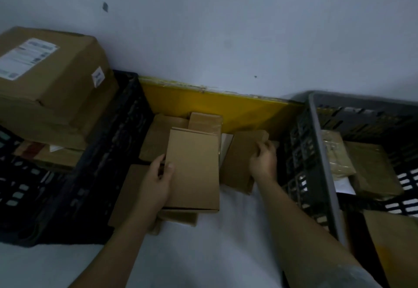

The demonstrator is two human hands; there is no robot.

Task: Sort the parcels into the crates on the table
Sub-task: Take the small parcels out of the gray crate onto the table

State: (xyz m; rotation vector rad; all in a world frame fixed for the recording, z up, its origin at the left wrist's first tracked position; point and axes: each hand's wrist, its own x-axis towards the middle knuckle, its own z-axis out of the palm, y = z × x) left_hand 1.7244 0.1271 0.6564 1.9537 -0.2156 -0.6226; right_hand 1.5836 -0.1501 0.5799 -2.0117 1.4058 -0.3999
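Note:
Several flat brown cardboard parcels lie in a pile on the white table (226, 231) between two crates. My left hand (158, 181) grips the left edge of the top flat parcel (194, 170), thumb on its face. My right hand (263, 161) holds the right edge of a smaller brown parcel (239, 158) beside it. A black crate (108, 152) stands on the left, with a large labelled box (52, 84) resting on top of it. On the right stands a grey crate (316, 152) holding wrapped brown parcels (371, 167).
A yellow board (226, 106) leans along the grey wall behind the pile. More parcels lie under the big box in the black crate (45, 156). Another brown parcel (395, 242) shows at the lower right. The scene is dim.

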